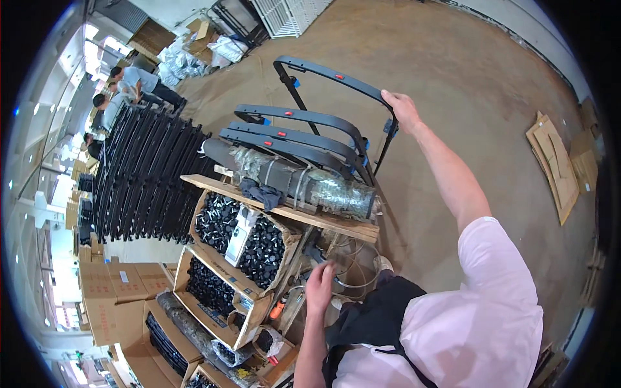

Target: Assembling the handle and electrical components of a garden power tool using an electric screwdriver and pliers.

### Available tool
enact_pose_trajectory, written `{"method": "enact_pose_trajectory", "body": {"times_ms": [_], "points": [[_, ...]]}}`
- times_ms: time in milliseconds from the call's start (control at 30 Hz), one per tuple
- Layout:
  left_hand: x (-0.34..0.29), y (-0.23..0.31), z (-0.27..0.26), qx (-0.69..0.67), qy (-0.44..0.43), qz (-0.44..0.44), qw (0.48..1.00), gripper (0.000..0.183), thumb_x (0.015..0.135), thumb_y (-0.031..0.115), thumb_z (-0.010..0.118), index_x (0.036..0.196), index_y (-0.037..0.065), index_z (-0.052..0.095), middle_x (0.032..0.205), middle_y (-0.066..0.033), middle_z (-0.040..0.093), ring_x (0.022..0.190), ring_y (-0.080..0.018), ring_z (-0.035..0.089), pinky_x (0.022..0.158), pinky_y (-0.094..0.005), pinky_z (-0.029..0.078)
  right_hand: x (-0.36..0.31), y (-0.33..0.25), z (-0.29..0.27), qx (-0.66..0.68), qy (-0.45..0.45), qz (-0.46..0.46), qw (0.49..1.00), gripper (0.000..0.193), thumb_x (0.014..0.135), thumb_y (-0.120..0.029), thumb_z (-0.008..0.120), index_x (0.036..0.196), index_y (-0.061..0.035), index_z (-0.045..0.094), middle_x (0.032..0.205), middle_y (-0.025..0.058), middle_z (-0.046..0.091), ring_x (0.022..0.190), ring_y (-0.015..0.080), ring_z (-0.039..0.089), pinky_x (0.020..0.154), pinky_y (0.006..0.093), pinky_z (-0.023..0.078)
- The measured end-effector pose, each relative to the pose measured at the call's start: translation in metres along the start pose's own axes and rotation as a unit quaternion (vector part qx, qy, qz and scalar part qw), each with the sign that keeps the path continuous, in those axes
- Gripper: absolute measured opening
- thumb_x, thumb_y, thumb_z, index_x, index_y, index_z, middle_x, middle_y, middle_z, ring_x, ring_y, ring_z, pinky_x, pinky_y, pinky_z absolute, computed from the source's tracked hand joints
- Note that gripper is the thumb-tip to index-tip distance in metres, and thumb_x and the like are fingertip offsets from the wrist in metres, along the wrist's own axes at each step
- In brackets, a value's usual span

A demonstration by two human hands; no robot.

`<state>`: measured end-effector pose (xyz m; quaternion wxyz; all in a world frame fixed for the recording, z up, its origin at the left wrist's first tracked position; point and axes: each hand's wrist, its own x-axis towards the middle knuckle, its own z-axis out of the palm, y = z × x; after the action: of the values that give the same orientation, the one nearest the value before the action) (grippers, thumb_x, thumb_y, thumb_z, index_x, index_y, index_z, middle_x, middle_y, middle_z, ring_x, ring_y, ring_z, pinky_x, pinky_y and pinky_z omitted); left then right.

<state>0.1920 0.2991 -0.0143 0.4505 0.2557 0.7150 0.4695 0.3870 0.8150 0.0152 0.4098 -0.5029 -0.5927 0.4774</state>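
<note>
My right hand (402, 111), arm stretched out, grips the upper corner of a black curved tubular frame (352, 83) with a red button on its top bar. The frame stands on the floor, with blue parts on its legs. Several similar frames (304, 115) lean together just left of it. Closer to my body, my left hand (319, 288) is curled, its fingertips partly blurred; whatever it may hold is hidden. Beside it are a dark tool (314, 252) and a looped cable (362, 284). An orange-handled tool (278, 308) sits left of that hand.
A plastic-wrapped roll (297, 182) lies along a wooden plank (284, 210). Left of me are boxes of small black parts (264, 252), with a white box (240, 236) on top. Farther left rise stacked black frames (145, 174). People (139, 84) work behind; flattened cardboard (553, 165) lies right.
</note>
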Motion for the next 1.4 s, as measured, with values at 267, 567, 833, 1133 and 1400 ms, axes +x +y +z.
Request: {"method": "enact_pose_trajectory", "body": {"times_ms": [267, 567, 833, 1133, 1400], "points": [[0.129, 0.130, 0.230, -0.133, -0.173, 0.042, 0.975, 0.049, 0.109, 0.038, 0.059, 0.141, 0.000, 0.058, 0.122, -0.0102, 0.071, 0.114, -0.0183, 0.065, 0.102, -0.0344, 0.050, -0.202, 0.052, -0.069, 0.098, 0.064, 0.025, 0.993, 0.050, 0.106, -0.044, 0.059, 0.109, 0.0033, 0.073, 0.094, 0.0016, 0.069, 0.089, 0.0126, 0.057, 0.082, 0.0326, 0.048], [0.096, 0.186, 0.334, -0.209, -0.181, 0.017, 0.961, 0.030, 0.105, 0.030, 0.068, 0.088, 0.011, 0.052, 0.061, 0.0026, 0.049, 0.044, -0.0103, 0.047, 0.041, -0.0289, 0.037, -0.381, 0.214, -0.107, 0.296, 0.109, 0.312, 0.896, 0.053, 0.107, -0.053, 0.055, 0.123, -0.0036, 0.066, 0.098, 0.0020, 0.064, 0.096, 0.0155, 0.059, 0.090, 0.0359, 0.047], [0.001, 0.244, 0.122, -0.262, -0.284, -0.072, 0.919, 0.030, 0.105, 0.024, 0.067, 0.087, 0.013, 0.046, 0.063, 0.0034, 0.045, 0.045, -0.0086, 0.041, 0.045, -0.0285, 0.036, -0.366, 0.265, -0.053, 0.502, 0.101, 0.473, 0.717, 0.116, 0.087, -0.097, 0.028, 0.136, 0.0054, 0.054, 0.122, 0.0206, 0.070, 0.091, 0.0373, 0.068, 0.086, 0.0464, 0.055], [-0.110, 0.103, -0.176, -0.250, -0.068, 0.025, 0.965, 0.024, 0.090, 0.020, 0.080, 0.093, 0.005, 0.060, 0.057, 0.0008, 0.051, 0.040, -0.0101, 0.047, 0.039, -0.0265, 0.036, -0.397, 0.117, 0.002, 0.490, 0.177, 0.343, 0.782, 0.050, 0.101, -0.053, 0.053, 0.091, -0.0050, 0.064, 0.086, 0.0086, 0.070, 0.073, 0.0238, 0.063, 0.072, 0.0385, 0.055], [-0.201, -0.055, -0.395, -0.137, 0.510, 0.015, 0.849, 0.022, 0.098, 0.027, 0.068, 0.089, 0.007, 0.064, 0.063, 0.0033, 0.053, 0.048, -0.0076, 0.047, 0.044, -0.0268, 0.036, -0.348, -0.087, 0.014, 0.450, -0.016, 0.084, 0.889, 0.030, 0.108, -0.031, 0.050, 0.116, -0.0046, 0.061, 0.093, 0.0035, 0.061, 0.088, 0.0165, 0.060, 0.085, 0.0348, 0.051]]}}
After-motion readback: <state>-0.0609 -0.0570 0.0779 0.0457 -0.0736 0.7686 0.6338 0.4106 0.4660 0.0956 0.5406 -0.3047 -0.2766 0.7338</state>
